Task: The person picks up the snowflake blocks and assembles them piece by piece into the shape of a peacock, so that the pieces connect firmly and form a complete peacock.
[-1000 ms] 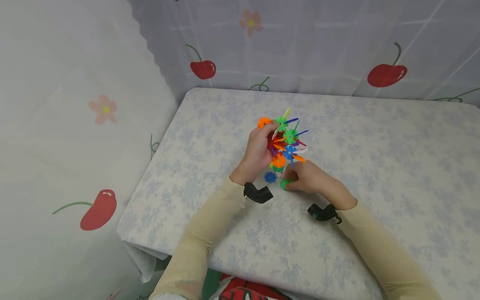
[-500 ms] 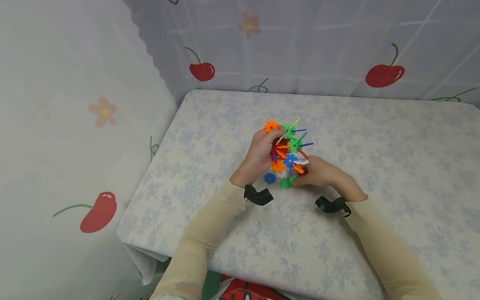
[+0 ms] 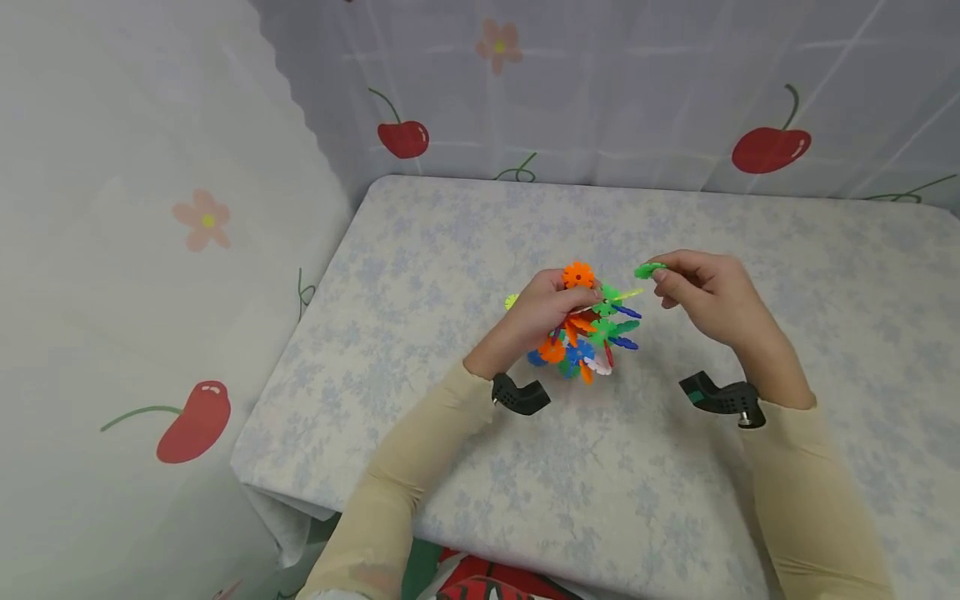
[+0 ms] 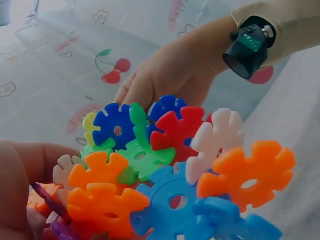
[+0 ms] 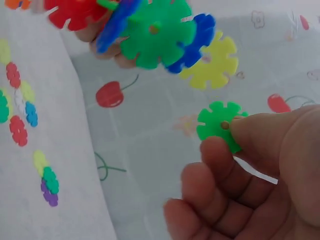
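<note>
My left hand (image 3: pixel 527 321) grips a cluster of interlocking flower-shaped plastic discs (image 3: pixel 579 352) above the table. In the left wrist view the cluster (image 4: pixel 170 202) fills the foreground, with blue, orange, red, green and pale pink discs slotted together at angles. Up and to the right of it, my right hand (image 3: pixel 712 292) pinches a single green notched disc (image 3: pixel 649 271) between thumb and forefinger. That green disc (image 5: pixel 212 122) shows clearly in the right wrist view, apart from the cluster. The other right fingers are curled loosely. The cluster partly hides my left fingers.
A pale blue floral cloth covers the table (image 3: pixel 450 242). A curtain (image 3: pixel 615 92) with cherry prints hangs behind its far edge, and another on the left. Several coloured discs (image 5: pixel 18 131) appear on the white surface at the left of the right wrist view.
My right hand has risen from below the cluster to its upper right, carrying a green disc. My left hand has moved the cluster rightward and turned it.
</note>
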{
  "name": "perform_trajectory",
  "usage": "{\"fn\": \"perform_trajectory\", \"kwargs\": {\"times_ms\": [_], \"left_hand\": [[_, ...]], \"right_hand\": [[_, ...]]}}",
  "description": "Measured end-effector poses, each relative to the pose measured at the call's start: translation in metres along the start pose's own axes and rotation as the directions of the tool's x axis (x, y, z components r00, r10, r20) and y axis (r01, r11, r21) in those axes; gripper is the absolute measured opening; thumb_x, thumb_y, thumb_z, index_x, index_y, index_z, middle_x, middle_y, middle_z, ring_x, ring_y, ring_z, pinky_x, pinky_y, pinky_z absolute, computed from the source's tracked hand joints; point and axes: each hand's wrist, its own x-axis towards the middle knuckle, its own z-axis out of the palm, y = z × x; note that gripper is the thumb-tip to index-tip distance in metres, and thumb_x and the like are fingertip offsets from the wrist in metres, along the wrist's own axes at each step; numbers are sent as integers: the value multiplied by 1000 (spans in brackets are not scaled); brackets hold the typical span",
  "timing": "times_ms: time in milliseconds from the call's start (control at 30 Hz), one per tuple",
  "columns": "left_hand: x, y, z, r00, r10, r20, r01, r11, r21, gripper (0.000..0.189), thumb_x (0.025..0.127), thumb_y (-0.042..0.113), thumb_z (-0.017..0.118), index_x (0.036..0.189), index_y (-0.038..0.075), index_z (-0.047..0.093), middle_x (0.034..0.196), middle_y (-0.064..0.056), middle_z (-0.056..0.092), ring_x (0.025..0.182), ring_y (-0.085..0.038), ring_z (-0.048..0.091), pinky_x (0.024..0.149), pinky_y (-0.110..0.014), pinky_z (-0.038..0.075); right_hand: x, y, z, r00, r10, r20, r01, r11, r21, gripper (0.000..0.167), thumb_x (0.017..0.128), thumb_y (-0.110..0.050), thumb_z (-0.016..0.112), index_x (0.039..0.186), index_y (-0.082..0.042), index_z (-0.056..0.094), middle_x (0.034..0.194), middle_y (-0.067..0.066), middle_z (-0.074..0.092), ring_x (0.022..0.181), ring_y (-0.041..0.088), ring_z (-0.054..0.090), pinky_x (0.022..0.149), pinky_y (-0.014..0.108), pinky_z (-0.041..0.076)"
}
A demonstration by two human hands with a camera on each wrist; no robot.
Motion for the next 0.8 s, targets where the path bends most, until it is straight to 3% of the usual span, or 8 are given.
{"fn": "perform_trajectory", "kwargs": {"times_ms": [133,300,467,633,800], "left_hand": [[-1,-1,-2,998,-5,64,0,997,78,14,101,8,56,93,0,64,78,2,58,71,-12,55,69,-21,52],[-1,0,-2,988,-30,152,9,991,137,28,101,9,57,73,5,57,67,2,52,64,-14,53,64,-22,50],[-1,0,-3,978,-73,195,36,981,188,23,101,10,57,79,5,61,69,1,51,65,-14,50,63,-21,48],[-1,-1,-4,972,-86,217,32,970,241,27,100,13,58,73,8,55,64,3,43,60,-14,44,59,-23,43],[-2,-2,-4,972,-98,215,24,946,323,40,98,18,60,63,13,42,57,5,30,54,-14,38,55,-25,38]], "right_hand": [[-3,-9,-2,997,-24,76,26,1000,-17,18,103,-5,56,112,0,71,91,9,68,73,0,60,70,9,50],[-7,-17,-7,979,-38,199,57,994,-89,14,102,-8,60,108,-6,73,88,5,69,73,6,57,62,20,49],[-12,-21,-12,954,-46,296,82,991,-109,12,99,-8,65,105,-10,75,85,0,69,72,9,54,58,24,46],[-15,-25,-12,937,-103,333,156,978,-135,17,93,-1,71,106,-10,78,95,0,75,74,4,56,64,22,52],[-17,-32,-10,943,-100,316,171,964,-205,18,91,-1,72,104,-11,80,96,-1,76,71,4,55,63,22,51]]}}
